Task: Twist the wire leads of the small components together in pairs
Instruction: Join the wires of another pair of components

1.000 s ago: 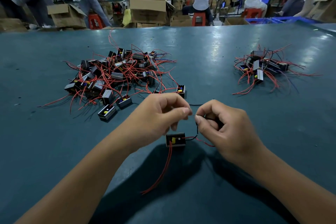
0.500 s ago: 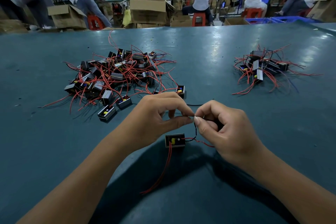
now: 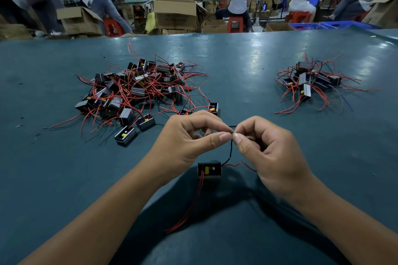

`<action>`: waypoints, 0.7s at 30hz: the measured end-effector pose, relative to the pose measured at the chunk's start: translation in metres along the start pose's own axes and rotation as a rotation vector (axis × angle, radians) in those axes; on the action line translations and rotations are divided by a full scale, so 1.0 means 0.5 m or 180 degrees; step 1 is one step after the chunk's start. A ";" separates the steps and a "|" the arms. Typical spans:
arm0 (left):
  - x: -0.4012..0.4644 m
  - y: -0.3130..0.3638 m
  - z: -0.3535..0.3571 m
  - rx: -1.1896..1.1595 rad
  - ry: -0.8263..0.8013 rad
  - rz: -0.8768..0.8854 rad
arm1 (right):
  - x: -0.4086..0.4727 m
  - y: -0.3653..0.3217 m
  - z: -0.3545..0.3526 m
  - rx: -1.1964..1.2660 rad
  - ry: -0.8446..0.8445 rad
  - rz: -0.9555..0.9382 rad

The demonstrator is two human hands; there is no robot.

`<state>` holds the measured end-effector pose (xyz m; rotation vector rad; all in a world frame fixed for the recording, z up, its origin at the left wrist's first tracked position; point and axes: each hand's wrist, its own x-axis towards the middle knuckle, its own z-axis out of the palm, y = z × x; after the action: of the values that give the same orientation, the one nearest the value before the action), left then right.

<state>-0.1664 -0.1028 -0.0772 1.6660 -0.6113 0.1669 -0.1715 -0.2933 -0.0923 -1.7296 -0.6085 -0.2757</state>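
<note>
Near the worktop's (image 3: 247, 66) front edge, the left hand (image 3: 185, 142) and right hand (image 3: 271, 153) meet fingertip to fingertip, each grip closed in a pinch on the black lead (image 3: 230, 149). The lead rises from a small black component (image 3: 209, 170) lying below the hands; its red leads (image 3: 189, 206) trail toward the front edge. A big pile (image 3: 137, 90) lies toward the left edge, a smaller pile (image 3: 310, 80) toward the right.
</note>
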 end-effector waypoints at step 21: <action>-0.005 0.015 0.008 0.0163 -0.0059 -0.0331 | -0.006 0.000 0.003 -0.0160 0.0063 -0.0109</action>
<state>-0.1731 -0.1063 -0.0724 1.7464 -0.5368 0.0927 -0.1742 -0.2926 -0.0941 -1.7638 -0.6219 -0.3343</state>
